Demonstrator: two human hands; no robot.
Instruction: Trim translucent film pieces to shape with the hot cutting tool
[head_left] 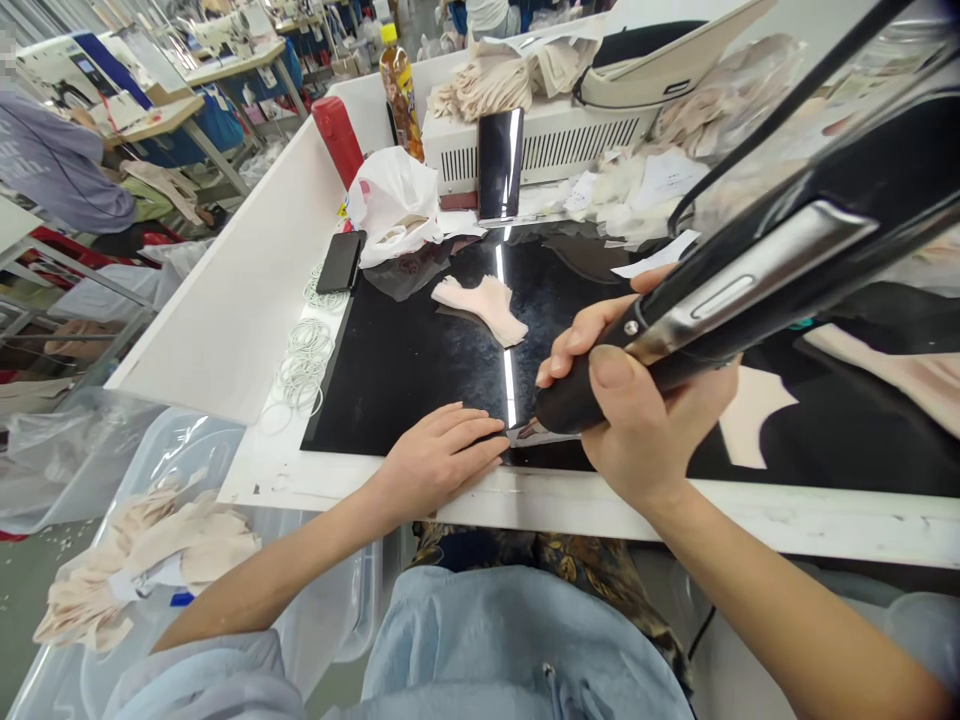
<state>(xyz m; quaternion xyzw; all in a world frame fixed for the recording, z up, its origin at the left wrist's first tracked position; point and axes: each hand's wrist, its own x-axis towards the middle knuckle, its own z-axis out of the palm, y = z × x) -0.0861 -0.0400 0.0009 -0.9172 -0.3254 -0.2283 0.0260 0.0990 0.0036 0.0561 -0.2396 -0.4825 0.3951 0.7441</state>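
Note:
My right hand [637, 400] grips a black handheld tool [750, 280] with a silver strip along its side; its exact kind does not show. The tool's rounded end points down left, over the front of the glossy black work surface [405, 370]. My left hand [442, 455] lies flat at the surface's front edge, fingers stretched, left of the tool's end. Beyond both hands lies a small stack of pale pink fabric pieces [487, 305]. Another cut fabric piece [752, 415] is right of my right hand, with longer fabric [900, 370] farther right.
White elastic rings [304, 365] and a black phone [341, 262] line the left side. Behind are a plastic bag [397, 200], an upright phone [500, 165], a bottle [400, 90] and a white vented machine [555, 150]. A clear bin [187, 440] holds fabric bundles; a co-worker [60, 170] sits far left.

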